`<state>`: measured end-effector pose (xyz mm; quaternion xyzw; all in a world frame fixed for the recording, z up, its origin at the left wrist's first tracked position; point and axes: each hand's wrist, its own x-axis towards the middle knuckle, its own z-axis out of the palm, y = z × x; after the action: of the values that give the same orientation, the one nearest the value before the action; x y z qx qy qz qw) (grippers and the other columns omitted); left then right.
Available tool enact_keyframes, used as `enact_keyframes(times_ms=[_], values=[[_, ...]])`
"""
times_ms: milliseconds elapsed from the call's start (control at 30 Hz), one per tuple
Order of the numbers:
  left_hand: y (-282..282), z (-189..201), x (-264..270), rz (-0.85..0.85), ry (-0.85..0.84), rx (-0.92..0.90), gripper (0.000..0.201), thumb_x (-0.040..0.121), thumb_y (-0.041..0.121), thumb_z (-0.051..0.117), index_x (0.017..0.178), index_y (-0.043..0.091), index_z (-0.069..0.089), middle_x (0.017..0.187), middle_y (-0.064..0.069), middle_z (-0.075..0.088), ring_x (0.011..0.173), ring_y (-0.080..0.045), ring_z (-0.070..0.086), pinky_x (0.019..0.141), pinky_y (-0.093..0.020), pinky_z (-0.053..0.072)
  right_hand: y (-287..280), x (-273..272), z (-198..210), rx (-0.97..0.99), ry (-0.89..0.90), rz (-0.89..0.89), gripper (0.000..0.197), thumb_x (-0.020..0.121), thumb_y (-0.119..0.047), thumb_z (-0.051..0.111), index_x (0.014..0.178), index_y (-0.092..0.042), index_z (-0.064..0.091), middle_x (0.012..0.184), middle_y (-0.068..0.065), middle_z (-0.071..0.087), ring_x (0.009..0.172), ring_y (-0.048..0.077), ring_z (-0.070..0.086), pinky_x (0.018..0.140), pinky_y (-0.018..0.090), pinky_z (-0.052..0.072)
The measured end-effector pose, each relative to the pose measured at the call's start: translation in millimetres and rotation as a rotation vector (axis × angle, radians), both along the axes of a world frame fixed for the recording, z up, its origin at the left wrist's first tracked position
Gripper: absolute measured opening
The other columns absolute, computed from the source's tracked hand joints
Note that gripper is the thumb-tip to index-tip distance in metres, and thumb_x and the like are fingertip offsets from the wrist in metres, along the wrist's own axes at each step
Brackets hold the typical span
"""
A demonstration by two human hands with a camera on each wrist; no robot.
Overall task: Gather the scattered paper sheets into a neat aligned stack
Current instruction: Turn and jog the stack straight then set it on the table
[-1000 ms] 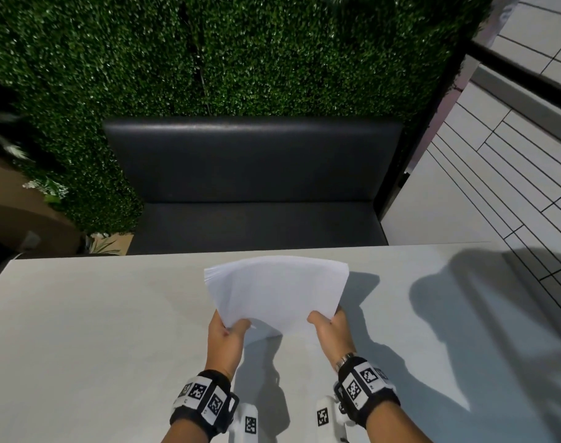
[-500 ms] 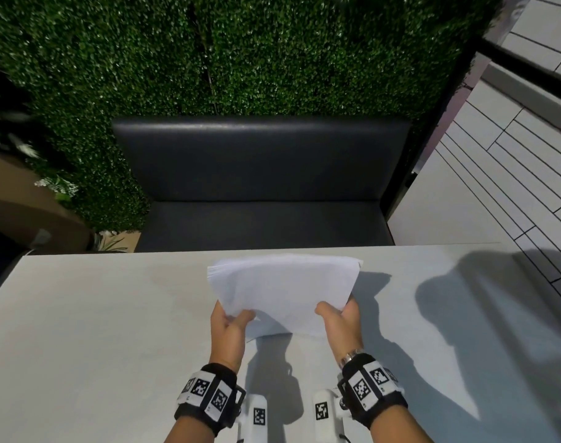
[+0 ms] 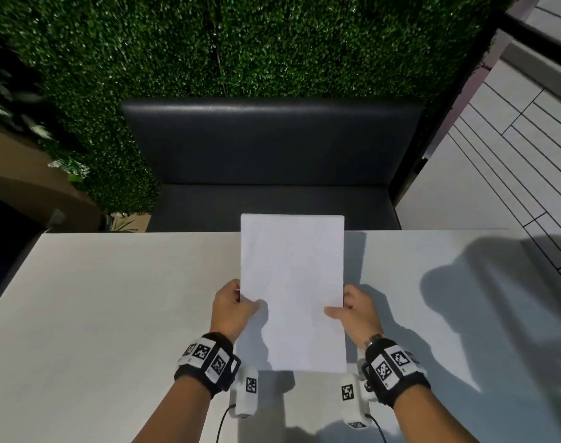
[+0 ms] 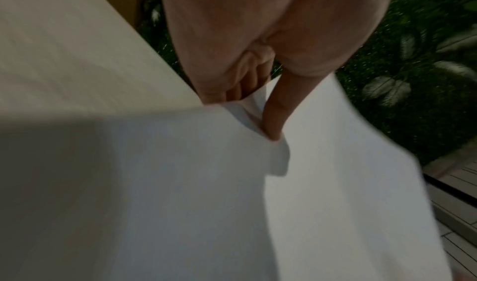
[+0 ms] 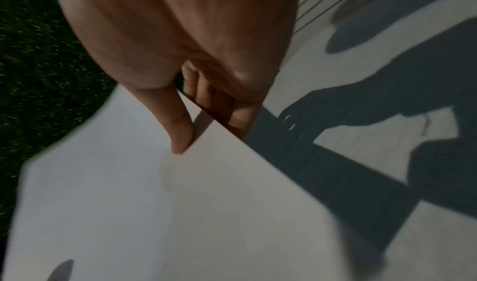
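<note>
**A:** What does the head view show?

**B:** A person holds a stack [image 3: 292,292] of white paper upright over a pale table [image 3: 97,314], long side vertical. The left hand [image 3: 231,310] grips its left edge at 9 o'clock and the right hand [image 3: 357,311] grips its right edge at 3 o'clock.

**A:** How are the hands set?

**B:** Both are clamped on the stack, thumbs on the near face and fingers curled behind. The left wrist view shows the left hand [image 4: 258,61] with its thumb pressed into the stack [image 4: 232,204], which buckles a little there. The right wrist view shows the right hand [image 5: 180,51] with its thumb flat on the stack [image 5: 167,214] and fingers [image 5: 237,120] wrapped round the edge.

**A:** Where does the stack sit against the table?

**B:** At the table's middle. Its lower edge is at 6 o'clock, between the two wrists. I cannot tell whether that edge touches the tabletop. Its top edge, at 12 o'clock, rises past the table's far rim.

**A:** Are the sheets aligned?

**B:** From the head view, the edges read as one clean rectangle.

**A:** And the surroundings?

**B:** A dark bench [image 3: 272,161] stands beyond the table at 12 o'clock, backed by a green hedge wall [image 3: 241,43]. Pale tiled floor [image 3: 496,155] runs at 2 o'clock. Black bands [image 3: 209,359] with square markers wrap both wrists.
</note>
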<state>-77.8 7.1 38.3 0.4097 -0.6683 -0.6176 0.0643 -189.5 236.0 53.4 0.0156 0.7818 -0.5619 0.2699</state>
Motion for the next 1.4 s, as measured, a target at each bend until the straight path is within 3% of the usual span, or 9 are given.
enact_keyframes(times_ms=[67, 167, 267, 433, 567, 700, 800, 967, 1400], values=[[2.5, -15.9, 2.8, -0.028, -0.17, 0.004, 0.018, 0.058, 0.003, 0.067, 0.075, 0.005, 0.061, 0.075, -0.011, 0.066, 0.074, -0.028, 0.062, 0.065, -0.035, 0.051, 4.7, 3.5, -14.8, 0.127, -0.068, 0.022, 0.028, 0.071, 0.009, 0.078, 0.091, -0.006, 0.065, 0.092, 0.009, 0.076, 0.084, 0.024, 0.072, 0.072, 0.033, 0.055], [13.7, -29.7, 8.2, -0.067, -0.337, -0.012, 0.032, 0.066, 0.0, 0.07, 0.097, 0.009, 0.063, 0.096, -0.011, 0.068, 0.089, -0.028, 0.065, 0.073, -0.032, 0.055, 6.0, 8.3, -41.1, 0.302, -0.143, 0.072, 0.03, 0.071, 0.003, 0.08, 0.097, -0.005, 0.067, 0.097, 0.01, 0.074, 0.087, 0.024, 0.069, 0.077, 0.034, 0.055], [26.3, -40.0, 14.4, -0.078, -0.37, -0.058, 0.03, 0.078, -0.004, 0.064, 0.102, 0.012, 0.056, 0.093, -0.004, 0.062, 0.084, -0.02, 0.06, 0.065, -0.024, 0.049, 3.3, 11.9, -60.9, 0.392, -0.155, 0.118, 0.032, 0.07, -0.001, 0.08, 0.099, -0.005, 0.066, 0.099, 0.011, 0.073, 0.088, 0.025, 0.068, 0.078, 0.035, 0.056], [33.3, -44.6, 24.4, -0.144, -0.411, -0.236, 0.052, 0.072, 0.011, 0.068, 0.122, 0.008, 0.056, 0.117, -0.012, 0.061, 0.108, -0.03, 0.06, 0.091, -0.039, 0.053, 7.0, 15.9, -65.7, 0.511, -0.081, 0.186, 0.046, 0.071, -0.016, 0.082, 0.112, -0.01, 0.063, 0.107, 0.004, 0.072, 0.088, 0.02, 0.067, 0.077, 0.032, 0.056], [27.1, -31.6, 43.9, -0.289, -0.483, -0.297, 0.076, 0.07, 0.032, 0.071, 0.137, 0.01, 0.044, 0.13, -0.012, 0.056, 0.118, -0.032, 0.056, 0.099, -0.042, 0.049, 27.8, 26.6, -51.8, 0.497, -0.047, 0.218, 0.072, 0.075, -0.026, 0.068, 0.142, -0.018, 0.041, 0.101, 0.004, 0.068, 0.084, 0.02, 0.067, 0.078, 0.036, 0.058], [46.0, -23.4, 86.5, -0.539, -0.604, -0.317, 0.112, 0.056, 0.04, 0.08, 0.149, 0.015, 0.023, 0.14, -0.01, 0.041, 0.129, -0.035, 0.044, 0.106, -0.045, 0.043, 51.9, 71.2, -50.5, 0.527, -0.007, 0.468, 0.112, 0.066, -0.032, 0.072, 0.156, -0.03, 0.006, 0.156, 0.005, 0.032, 0.134, 0.028, 0.045, 0.109, 0.04, 0.041], [72.0, -28.8, 109.7, -0.683, -0.634, -0.478, 0.137, 0.058, 0.038, 0.084, 0.157, 0.012, -0.008, 0.145, -0.011, 0.029, 0.131, -0.037, 0.035, 0.106, -0.043, 0.042, 54.1, 104.4, -59.7, 0.587, 0.15, 0.581, 0.129, 0.06, -0.03, 0.078, 0.154, -0.037, -0.01, 0.164, -0.003, 0.012, 0.147, 0.034, 0.022, 0.115, 0.048, 0.034], [93.4, -37.9, 112.5, -0.585, -0.574, -0.598, 0.122, 0.071, 0.03, 0.08, 0.157, 0.009, -0.005, 0.138, -0.013, 0.037, 0.123, -0.033, 0.045, 0.1, -0.037, 0.047, 39.1, 122.7, -57.1, 0.768, 0.281, 0.539, 0.12, 0.077, -0.016, 0.076, 0.156, -0.028, -0.013, 0.16, 0.012, 0.019, 0.144, 0.034, 0.027, 0.11, 0.042, 0.042], [94.1, -41.2, 97.7, -0.473, -0.527, -0.596, 0.105, 0.077, 0.027, 0.072, 0.155, 0.01, 0.005, 0.13, -0.013, 0.05, 0.117, -0.031, 0.052, 0.092, -0.037, 0.05, 31.6, 110.9, -61.6, 0.705, 0.318, 0.466, 0.112, 0.079, -0.015, 0.073, 0.156, -0.026, -0.007, 0.155, 0.012, 0.033, 0.138, 0.029, 0.037, 0.106, 0.035, 0.046]])
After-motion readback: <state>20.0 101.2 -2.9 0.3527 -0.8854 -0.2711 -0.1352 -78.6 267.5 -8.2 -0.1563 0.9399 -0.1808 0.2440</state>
